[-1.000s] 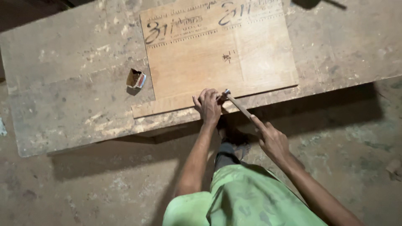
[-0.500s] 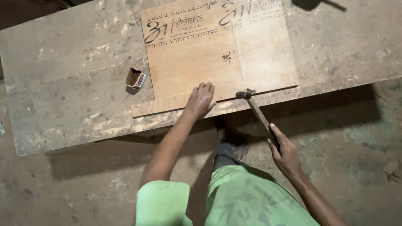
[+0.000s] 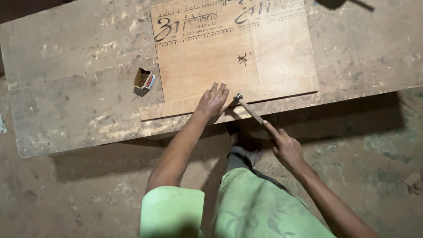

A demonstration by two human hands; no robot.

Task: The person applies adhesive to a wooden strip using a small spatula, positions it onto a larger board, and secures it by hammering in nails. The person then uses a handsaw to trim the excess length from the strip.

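Note:
A plywood sheet (image 3: pixel 229 57) with printed dark lettering lies on a worn workbench (image 3: pixel 75 88), over a thin wooden strip (image 3: pixel 176 112) along the bench's near side. My left hand (image 3: pixel 212 100) rests flat with fingers spread on the sheet's near edge. My right hand (image 3: pixel 285 147) grips the wooden handle of a small hammer (image 3: pixel 249 109). The hammer's metal head touches the sheet's near edge just right of my left fingers.
A small open box (image 3: pixel 143 79) of nails stands on the bench left of the plywood. Below the bench is a dirt floor, with my foot (image 3: pixel 246 147) under the bench edge and wood scraps (image 3: pixel 413 180) at the far right.
The hammer swung out to the right and has come back down onto the sheet's edge. My left hand stayed on the edge and opened flatter.

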